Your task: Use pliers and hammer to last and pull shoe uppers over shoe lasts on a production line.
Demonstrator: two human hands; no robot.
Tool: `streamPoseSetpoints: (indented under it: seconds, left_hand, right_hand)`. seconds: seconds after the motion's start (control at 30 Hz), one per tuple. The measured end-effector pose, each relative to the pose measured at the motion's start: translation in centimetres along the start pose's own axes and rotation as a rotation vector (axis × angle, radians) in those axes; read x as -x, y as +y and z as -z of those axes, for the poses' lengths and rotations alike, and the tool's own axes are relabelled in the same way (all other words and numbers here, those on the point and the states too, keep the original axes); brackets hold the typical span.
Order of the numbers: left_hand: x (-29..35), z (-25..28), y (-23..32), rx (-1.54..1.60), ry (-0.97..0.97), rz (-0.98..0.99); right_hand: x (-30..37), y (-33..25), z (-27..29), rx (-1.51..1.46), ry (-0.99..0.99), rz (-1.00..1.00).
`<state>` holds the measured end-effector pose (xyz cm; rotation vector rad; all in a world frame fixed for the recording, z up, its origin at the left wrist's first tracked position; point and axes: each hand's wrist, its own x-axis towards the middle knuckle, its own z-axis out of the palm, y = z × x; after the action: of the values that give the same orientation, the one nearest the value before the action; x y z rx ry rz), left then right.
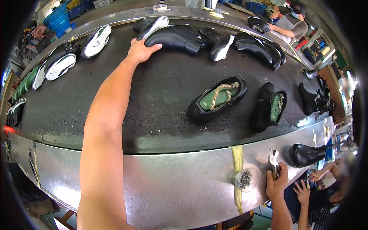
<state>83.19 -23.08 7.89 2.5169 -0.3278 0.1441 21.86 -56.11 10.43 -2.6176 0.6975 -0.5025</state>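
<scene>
My left arm reaches across the dark conveyor belt (pixel 153 92) to its far side. There my left hand (pixel 140 51) closes round the toe end of a black boot (pixel 172 37) lying on its side. A white-soled black shoe (pixel 156 27) lies against that toe; its contact with my fingers is partly hidden. Low on the right, my right hand (pixel 277 182) is wrapped round silver pincers (pixel 273 158), jaws pointing up. Left of it stands a clear cup of small nails (pixel 242 179) on the metal ledge (pixel 172 180).
Several more shoes lie along the belt's far side. Nearer are a black shoe with a green inside and rope (pixel 218 99) and a similar boot (pixel 267 108). On the right ledge, a black boot (pixel 309 155) sits beside a co-worker's hands (pixel 303 191). Another person (pixel 293 25) works opposite.
</scene>
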Motion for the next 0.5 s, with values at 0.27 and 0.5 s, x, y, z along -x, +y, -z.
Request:
streamPoseSetpoints:
  seconds: [0.27, 0.5]
  left_hand:
    - [18.7, 10.8, -0.5, -0.284, -0.083, 0.003]
    - [45.4, 24.8, -5.7, 0.005, 0.092, 0.109]
  right_hand:
    - [1.4, -0.5, 0.7, 0.027, 0.013, -0.005]
    - [2.5, 2.0, -0.2, -0.077, 0.265, 0.215]
